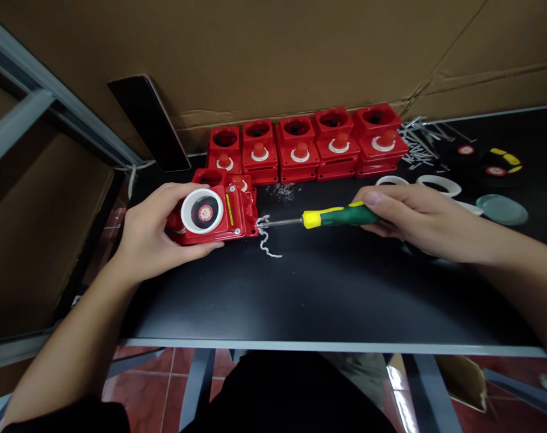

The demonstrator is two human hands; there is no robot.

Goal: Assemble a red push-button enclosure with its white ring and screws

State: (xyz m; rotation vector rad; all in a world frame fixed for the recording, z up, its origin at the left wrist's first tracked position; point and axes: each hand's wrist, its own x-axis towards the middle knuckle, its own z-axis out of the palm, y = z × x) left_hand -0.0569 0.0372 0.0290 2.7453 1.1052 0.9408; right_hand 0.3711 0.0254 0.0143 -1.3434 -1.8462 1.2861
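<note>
My left hand (149, 231) is wrapped round a red housing (244, 207) with a white ring (187, 210) round a dark disc on top. My right hand (417, 219) grips a screwdriver (340, 215) with a green and yellow handle. The screwdriver's metal tip touches the housing's right end, where a thin white chain (265, 243) hangs down onto the table. Part of another red unit (210, 175) shows just behind the held housing.
Several red units (299, 157) with round knobs stand in a row at the back of the black table (255, 307). A dark phone (151, 123) leans at the back left. Metal pins (420, 144), white rings (440, 185) and a clear disc (502, 208) lie at the right.
</note>
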